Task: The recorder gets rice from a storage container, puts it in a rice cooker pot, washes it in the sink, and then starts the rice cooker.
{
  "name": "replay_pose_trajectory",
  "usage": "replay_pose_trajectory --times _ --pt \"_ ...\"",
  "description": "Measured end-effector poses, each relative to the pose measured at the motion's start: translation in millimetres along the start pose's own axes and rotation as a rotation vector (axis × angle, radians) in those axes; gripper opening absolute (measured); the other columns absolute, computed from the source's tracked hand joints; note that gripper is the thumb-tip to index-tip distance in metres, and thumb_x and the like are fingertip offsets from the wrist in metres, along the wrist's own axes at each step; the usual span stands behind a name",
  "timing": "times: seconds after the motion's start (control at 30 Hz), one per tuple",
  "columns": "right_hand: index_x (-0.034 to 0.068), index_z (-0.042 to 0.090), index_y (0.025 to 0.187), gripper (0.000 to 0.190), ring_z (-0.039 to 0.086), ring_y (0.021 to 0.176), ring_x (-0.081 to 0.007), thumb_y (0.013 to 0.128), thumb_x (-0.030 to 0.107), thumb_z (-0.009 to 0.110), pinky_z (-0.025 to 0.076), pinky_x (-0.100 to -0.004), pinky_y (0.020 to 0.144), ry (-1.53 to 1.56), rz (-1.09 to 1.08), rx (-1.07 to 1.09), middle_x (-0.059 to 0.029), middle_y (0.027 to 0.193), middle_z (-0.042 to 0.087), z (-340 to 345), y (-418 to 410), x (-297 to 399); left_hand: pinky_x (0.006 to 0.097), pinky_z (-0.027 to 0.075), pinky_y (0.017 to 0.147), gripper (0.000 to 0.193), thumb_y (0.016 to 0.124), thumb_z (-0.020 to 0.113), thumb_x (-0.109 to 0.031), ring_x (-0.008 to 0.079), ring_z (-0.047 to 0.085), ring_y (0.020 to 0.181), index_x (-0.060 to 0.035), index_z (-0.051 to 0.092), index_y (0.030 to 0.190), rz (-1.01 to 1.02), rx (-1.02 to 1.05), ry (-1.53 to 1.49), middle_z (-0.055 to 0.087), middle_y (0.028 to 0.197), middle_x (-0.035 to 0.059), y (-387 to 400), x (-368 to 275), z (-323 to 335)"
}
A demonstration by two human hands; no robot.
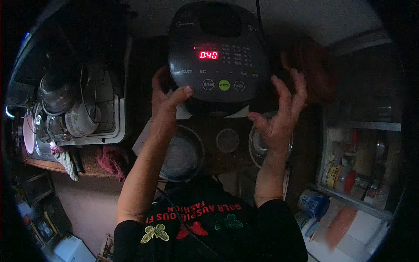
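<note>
In front of me stands a dark Midea rice cooker (209, 75) with red lit digits on its lid panel and one green-lit round button. My left hand (167, 95) is at its left side, the thumb over the front edge of the lid and the fingers along the side. To the right of the cooker, my right hand (280, 101) is spread, with the fingers apart and nothing in it. Its thumb points towards the cooker's front right; a gap shows between that hand and the lid. Below the cooker's front edge, something white (183, 110) shows.
A metal basin (183, 154), a small round lid or dish (227, 140) and a glass lid (257, 145) lie nearer me. At left is a dish rack (121, 124) with bowls (81, 121); cloths (114, 160) hang below it. Jars (337, 177) stand at right.
</note>
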State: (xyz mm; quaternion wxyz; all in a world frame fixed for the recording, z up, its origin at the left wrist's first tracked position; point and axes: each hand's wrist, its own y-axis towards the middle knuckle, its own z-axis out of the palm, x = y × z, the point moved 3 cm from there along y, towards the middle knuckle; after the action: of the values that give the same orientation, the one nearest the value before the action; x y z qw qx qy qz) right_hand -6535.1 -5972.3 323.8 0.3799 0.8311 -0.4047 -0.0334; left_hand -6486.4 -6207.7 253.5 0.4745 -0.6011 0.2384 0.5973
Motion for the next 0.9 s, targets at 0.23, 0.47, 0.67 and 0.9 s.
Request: replay_pose_trajectory --times 0.23,0.47,0.67,0.9 --pt "0.008 0.05 0.127 0.084 0.025 0.136 -0.0374 0.075 0.073 0.057 0.027 -0.0533 0.108 0.114 0.124 -0.024 -0.0199 0.141 0.031 0 -3 -2 0.0518 0.034 0.104 0.114 0.056 0.079 -0.036 0.0402 0.041 0.126 -0.0002 0.017 0.145 0.02 0.018 -0.044 0.037 0.134 0.0268 1 -4 -1" --pt "0.014 0.052 0.129 0.08 0.026 0.135 -0.0381 0.074 0.071 0.062 0.024 -0.0549 0.109 0.014 0.049 0.056 -0.0194 0.143 0.03 0 -6 -1 0.0509 0.033 0.104 0.113 0.056 0.078 -0.036 0.0383 0.043 0.124 0.0003 0.018 0.145 0.04 0.033 -0.05 0.036 0.135 0.0266 3 -3 3" --pt "0.015 0.055 0.129 0.077 0.028 0.134 -0.0392 0.075 0.069 0.062 0.025 -0.0558 0.107 0.046 0.007 0.044 -0.02 0.141 0.033 5 -3 1 0.0526 0.032 0.105 0.111 0.056 0.075 -0.037 0.0396 0.042 0.124 0.0014 0.019 0.144 0.046 0.004 -0.037 0.037 0.133 0.0272 1 -4 5" --pt "0.016 0.058 0.126 0.07 0.032 0.132 -0.0396 0.078 0.067 0.059 0.027 -0.0573 0.104 -0.063 -0.068 0.106 -0.0188 0.14 0.036 11 3 6 0.0534 0.031 0.106 0.111 0.057 0.076 -0.036 0.0406 0.041 0.125 0.0012 0.018 0.144 0.013 0.02 -0.058 0.037 0.133 0.0278 0 -5 6"
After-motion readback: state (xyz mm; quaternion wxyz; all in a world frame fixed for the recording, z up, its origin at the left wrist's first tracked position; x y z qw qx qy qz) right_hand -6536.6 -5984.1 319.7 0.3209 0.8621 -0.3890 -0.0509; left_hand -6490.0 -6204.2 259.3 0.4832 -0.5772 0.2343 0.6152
